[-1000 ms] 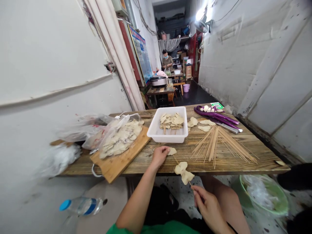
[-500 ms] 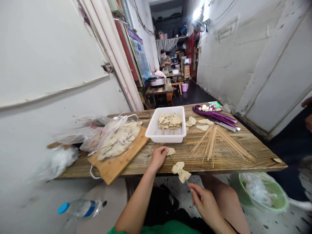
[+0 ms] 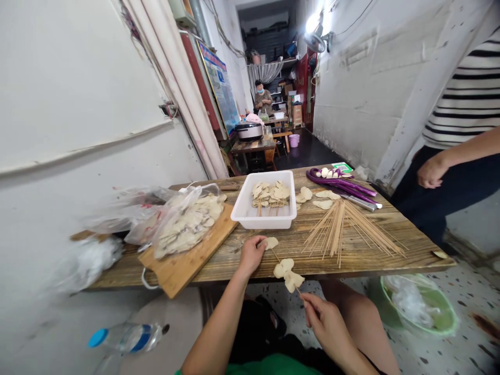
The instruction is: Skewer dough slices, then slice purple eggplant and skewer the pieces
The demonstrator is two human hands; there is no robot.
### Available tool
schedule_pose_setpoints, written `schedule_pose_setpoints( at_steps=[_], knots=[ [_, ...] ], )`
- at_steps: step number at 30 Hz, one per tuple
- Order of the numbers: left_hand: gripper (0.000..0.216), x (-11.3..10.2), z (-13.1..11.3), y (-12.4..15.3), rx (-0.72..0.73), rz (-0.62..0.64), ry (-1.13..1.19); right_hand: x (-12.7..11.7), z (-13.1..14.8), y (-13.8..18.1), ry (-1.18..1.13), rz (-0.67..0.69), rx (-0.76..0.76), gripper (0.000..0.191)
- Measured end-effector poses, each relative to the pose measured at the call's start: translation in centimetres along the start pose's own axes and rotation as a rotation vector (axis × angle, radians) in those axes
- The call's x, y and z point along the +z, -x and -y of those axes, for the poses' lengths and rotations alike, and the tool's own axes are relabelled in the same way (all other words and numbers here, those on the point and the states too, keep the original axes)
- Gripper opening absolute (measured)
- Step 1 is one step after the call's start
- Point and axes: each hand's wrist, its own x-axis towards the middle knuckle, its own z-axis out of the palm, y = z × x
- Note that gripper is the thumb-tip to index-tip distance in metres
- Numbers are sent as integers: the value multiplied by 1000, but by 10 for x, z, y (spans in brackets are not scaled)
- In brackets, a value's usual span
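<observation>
My left hand pinches a thin pale slice, which looks like potato, at the upper end of a bamboo skewer. Lower on the same stick sit more pale slices, bunched together beyond the table's front edge. My right hand is closed on the skewer's bottom end, over my lap. Ahead of my left hand stands a white plastic tub holding several skewered slices. A fan of loose bamboo skewers lies to the right, with a few single slices behind it.
On the left, a cutting board bears a heap of slices and plastic bags. Purple eggplants and a knife lie back right. A green bin stands below. A person in stripes is at right; another is far back.
A person in a striped top has come into view at the right edge. The view has shifted slightly. My hands and the skewer are held almost the same.
</observation>
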Motion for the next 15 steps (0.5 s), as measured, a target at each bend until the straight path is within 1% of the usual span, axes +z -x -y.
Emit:
schedule_pose_setpoints(
  at_steps=[8, 15],
  knots=[
    [19, 3, 2, 1, 11, -10, 15, 1, -2, -2, 13, 13, 17, 40],
    [20, 4, -4, 5, 22, -32, 17, 1, 0, -2, 27, 10, 5, 40]
  ],
)
